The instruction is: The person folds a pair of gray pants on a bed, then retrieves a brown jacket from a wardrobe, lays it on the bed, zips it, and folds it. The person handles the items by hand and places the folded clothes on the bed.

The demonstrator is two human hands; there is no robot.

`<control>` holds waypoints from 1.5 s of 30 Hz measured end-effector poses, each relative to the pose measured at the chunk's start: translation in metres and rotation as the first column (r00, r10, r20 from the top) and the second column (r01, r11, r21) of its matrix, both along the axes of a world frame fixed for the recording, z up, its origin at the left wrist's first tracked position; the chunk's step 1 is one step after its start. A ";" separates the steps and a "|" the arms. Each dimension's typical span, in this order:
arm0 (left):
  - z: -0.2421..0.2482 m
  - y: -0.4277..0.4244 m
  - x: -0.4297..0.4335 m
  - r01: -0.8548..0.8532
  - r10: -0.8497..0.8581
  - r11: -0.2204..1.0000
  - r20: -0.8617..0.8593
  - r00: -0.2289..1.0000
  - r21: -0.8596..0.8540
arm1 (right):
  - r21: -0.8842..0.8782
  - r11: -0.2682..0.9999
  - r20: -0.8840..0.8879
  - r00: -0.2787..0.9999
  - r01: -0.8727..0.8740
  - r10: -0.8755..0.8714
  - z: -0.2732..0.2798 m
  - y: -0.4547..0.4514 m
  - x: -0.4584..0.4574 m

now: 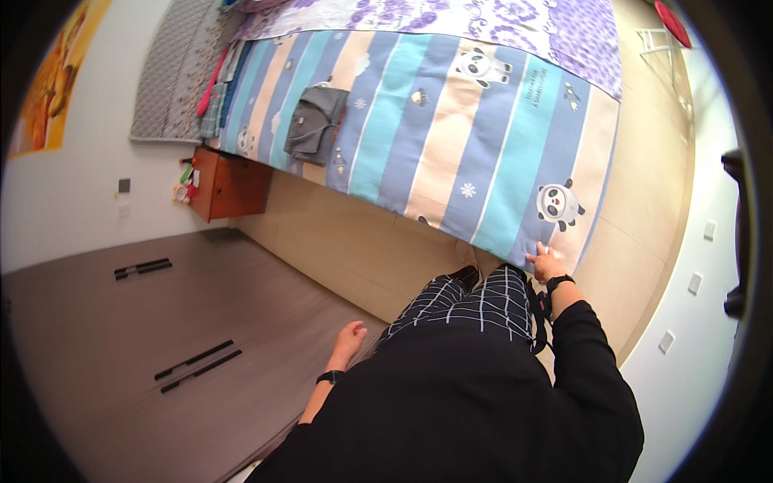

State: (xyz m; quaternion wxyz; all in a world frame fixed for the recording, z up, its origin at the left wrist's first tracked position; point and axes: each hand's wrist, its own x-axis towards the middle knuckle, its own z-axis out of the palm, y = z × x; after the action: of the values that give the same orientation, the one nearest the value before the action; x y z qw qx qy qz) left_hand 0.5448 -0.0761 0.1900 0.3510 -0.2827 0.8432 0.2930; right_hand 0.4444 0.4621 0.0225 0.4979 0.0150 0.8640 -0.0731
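Note:
My right hand (pixel 546 264) is at the near right corner of a striped panda-print mat (pixel 444 130) on the bed. Its fingers are spread against the cloth near the edge, and I see no object in it. Beside my left hip, my left hand (pixel 349 342) hangs in the air with its fingers loosely curled. Nothing shows in it, though the palm is hidden. A folded grey garment (pixel 316 125) lies on the mat toward the left, apart from both hands. Beyond the mat spreads a purple-flowered white bed cover (pixel 416 15).
Brown wardrobe doors (pixel 241 302) with black handles fill the left side. A reddish wood bedside cabinet (pixel 226 184) adjoins the bed's left end. Folded clothes (pixel 212 111) lie by the grey quilted headboard (pixel 175 72). Tiled floor (pixel 640 205) runs along the right, with a red-seated stool (pixel 672 25) farther off.

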 end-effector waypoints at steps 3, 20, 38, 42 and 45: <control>-0.003 0.034 -0.006 0.087 -0.087 0.996 -0.010 0.996 -0.002 | -0.081 0.996 0.099 0.994 -0.038 0.046 -0.002 0.015 -0.041; -0.016 0.143 0.085 -0.232 0.235 0.972 -0.118 0.965 0.038 | -0.300 0.922 0.154 0.966 0.246 -0.207 -0.009 0.123 0.047; -0.033 0.264 0.205 -0.486 0.484 0.874 -0.103 0.869 0.009 | -0.387 0.920 -0.080 0.991 0.066 -0.105 -0.041 0.178 -0.033; -0.047 0.276 0.218 -0.395 0.388 0.917 -0.107 0.915 -0.053 | -0.437 0.898 -0.053 0.995 0.052 -0.083 -0.053 0.204 -0.023; -0.054 0.281 0.219 -0.387 0.382 0.922 -0.113 0.917 -0.020 | -0.446 0.847 0.088 0.955 0.291 -0.282 -0.089 0.256 -0.002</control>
State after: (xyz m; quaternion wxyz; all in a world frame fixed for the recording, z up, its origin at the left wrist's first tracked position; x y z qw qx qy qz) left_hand 0.7641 0.2046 0.1356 0.2351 -0.4341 0.7947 0.3531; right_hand 0.4423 0.7179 -0.0667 0.4793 0.0277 0.8061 -0.3460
